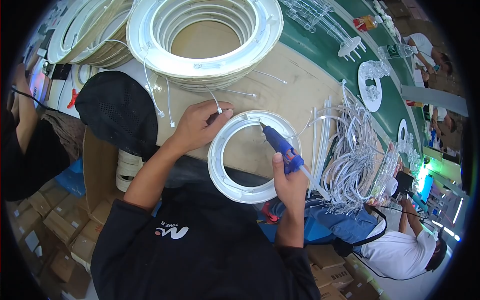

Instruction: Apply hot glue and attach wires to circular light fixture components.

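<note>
Ring (216,167) and glue gun (280,142) are close together at the near side of the desk (300,82). The ring is white and round, and its near part sticks out past the edge. The right hand (291,187) has its fingers wrapped around the blue gun, and the gun's tip points at the far part of the ring. The left hand (196,127) is by the ring's far left side with its fingers curled and bent; I can't tell if they hold anything. A tall stack of rings (205,67) is just past them, with thin white wires hanging out. On the left is a black mesh cap (117,112). On the right is a big messy bunch of white wires (350,155).
</note>
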`<action>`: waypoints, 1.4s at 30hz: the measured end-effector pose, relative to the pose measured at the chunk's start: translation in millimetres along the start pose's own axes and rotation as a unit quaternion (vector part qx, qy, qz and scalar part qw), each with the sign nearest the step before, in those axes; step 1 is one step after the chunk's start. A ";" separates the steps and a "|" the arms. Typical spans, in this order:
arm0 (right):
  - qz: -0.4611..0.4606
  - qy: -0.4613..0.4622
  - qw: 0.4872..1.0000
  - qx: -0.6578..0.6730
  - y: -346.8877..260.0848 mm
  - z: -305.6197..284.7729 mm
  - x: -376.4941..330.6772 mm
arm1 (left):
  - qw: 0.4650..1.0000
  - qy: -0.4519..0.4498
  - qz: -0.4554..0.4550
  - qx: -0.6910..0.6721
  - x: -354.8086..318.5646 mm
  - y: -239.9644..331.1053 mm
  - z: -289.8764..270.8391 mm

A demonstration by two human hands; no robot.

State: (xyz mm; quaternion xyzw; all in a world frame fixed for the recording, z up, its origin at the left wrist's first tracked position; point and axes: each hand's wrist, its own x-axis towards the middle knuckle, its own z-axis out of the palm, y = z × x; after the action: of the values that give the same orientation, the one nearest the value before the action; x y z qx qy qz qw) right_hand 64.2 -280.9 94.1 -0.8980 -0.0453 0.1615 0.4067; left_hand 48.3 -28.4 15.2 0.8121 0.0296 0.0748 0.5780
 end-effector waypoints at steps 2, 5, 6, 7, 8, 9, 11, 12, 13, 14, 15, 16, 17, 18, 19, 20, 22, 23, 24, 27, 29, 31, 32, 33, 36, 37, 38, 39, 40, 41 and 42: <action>-0.004 0.000 1.000 0.004 0.9 0.4 1.2 | 1.000 0.000 -0.002 0.003 -0.8 1.1 -1.1; -0.006 0.001 1.000 0.006 -2.2 -1.0 2.1 | 1.000 -0.001 -0.001 -0.022 -4.8 6.6 -2.7; -0.004 0.002 1.000 0.004 -2.4 -1.6 1.3 | 0.999 -0.011 -0.018 -0.026 -10.3 12.6 -4.8; -0.002 0.003 1.000 0.004 -1.3 -1.8 1.1 | 0.999 -0.022 -0.035 -0.029 -15.8 19.6 -8.2; -0.004 -0.003 1.000 0.005 0.6 -2.3 1.1 | 0.999 -0.023 -0.036 -0.029 -21.6 26.0 -12.4; -0.008 -0.009 1.000 0.005 1.2 -3.1 1.1 | 0.994 -0.070 -0.088 -0.002 -27.7 32.8 -17.7; -0.005 -0.032 0.999 0.016 1.9 -7.0 0.9 | 0.983 -0.114 -0.142 0.028 -31.7 47.6 -25.6; -0.004 -0.054 0.998 0.026 2.6 -8.9 -0.5 | 0.975 -0.153 -0.159 0.036 -32.6 55.5 -28.8; -0.005 -0.055 0.998 0.026 4.4 -9.7 -2.0 | 0.965 -0.192 -0.175 0.044 -33.2 59.1 -30.5; -0.019 -0.064 0.995 0.069 7.1 -9.9 -3.9 | 0.965 -0.191 -0.176 0.044 -33.6 55.8 -29.9; -0.033 -0.074 0.991 0.111 8.7 -10.7 -6.0 | 0.960 -0.218 -0.167 0.064 -33.5 50.0 -29.4; -0.035 -0.077 0.990 0.111 10.0 -13.0 -9.1 | 0.953 -0.244 -0.158 0.083 -31.7 45.9 -30.3; -0.035 -0.080 0.991 0.103 11.4 -15.6 -12.7 | 0.954 -0.241 -0.159 0.083 -25.0 45.5 -31.7; -0.035 -0.084 0.991 0.096 12.0 -16.4 -15.2 | 0.948 -0.266 -0.109 0.137 -13.7 45.8 -32.2; -0.037 -0.086 0.991 0.096 13.1 -15.4 -17.6 | 0.936 -0.289 -0.057 0.191 -3.3 45.4 -31.0; -0.035 -0.091 0.992 0.077 14.4 -14.0 -19.6 | 0.947 -0.269 0.001 0.175 4.4 41.6 -25.6; -0.047 -0.081 0.994 0.053 4.0 -9.3 -18.7 | 0.972 -0.189 0.009 0.141 14.0 30.1 -10.2; -0.049 -0.082 0.994 0.053 4.0 -3.7 -17.6 | 0.988 -0.111 0.019 0.102 16.4 27.0 -4.7; -0.051 -0.050 0.997 0.025 6.8 0.5 -16.8 | 0.994 -0.084 -0.010 0.073 18.1 28.0 -0.6; -0.037 -0.007 0.999 0.017 15.6 5.6 -14.6 | 0.997 -0.073 -0.039 0.007 11.1 20.9 -1.6; -0.041 -0.005 0.998 0.050 22.0 5.0 -12.9 | 0.999 -0.051 -0.016 -0.005 5.1 5.4 -2.8; -0.042 -0.007 0.998 0.037 18.7 6.6 -9.7 | 0.999 -0.028 0.006 -0.016 3.9 -0.3 -3.8; -0.044 -0.009 0.999 0.024 16.8 7.4 -8.2 | 1.000 -0.019 0.010 -0.019 3.6 0.9 -4.5; -0.043 -0.009 0.999 0.024 15.9 8.1 -6.0 | 1.000 -0.010 0.013 -0.021 3.1 2.0 -4.7; -0.063 -0.010 0.997 -0.031 13.1 9.6 -1.8 | 0.999 -0.036 -0.018 -0.008 3.6 4.9 -3.5; -0.057 -0.013 0.998 -0.026 11.9 9.9 -1.7 | 0.999 -0.036 -0.018 -0.009 3.4 3.3 -3.2; -0.052 -0.015 0.998 -0.022 10.5 10.0 -1.4 | 1.000 -0.026 0.001 -0.003 3.4 0.6 -3.0; -0.051 -0.015 0.998 -0.022 9.2 9.9 -1.0 | 1.000 -0.018 0.021 0.002 3.3 -1.2 -2.2; -0.051 -0.015 0.999 -0.010 7.7 9.7 -0.4 | 1.000 -0.018 0.021 0.002 3.3 -0.7 -2.1; -0.050 -0.015 0.999 0.002 7.2 9.7 -0.2 | 1.000 -0.021 0.015 0.000 3.5 0.5 -2.4; -0.050 -0.015 0.999 0.002 7.4 9.4 -0.6 | 1.000 -0.023 0.010 -0.002 3.4 1.3 -2.5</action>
State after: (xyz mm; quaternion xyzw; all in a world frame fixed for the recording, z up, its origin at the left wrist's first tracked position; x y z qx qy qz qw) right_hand 60.3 -279.3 83.0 -0.8915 -0.0958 0.1548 0.4149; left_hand 51.2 -26.0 17.5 0.8125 0.0080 0.0621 0.5795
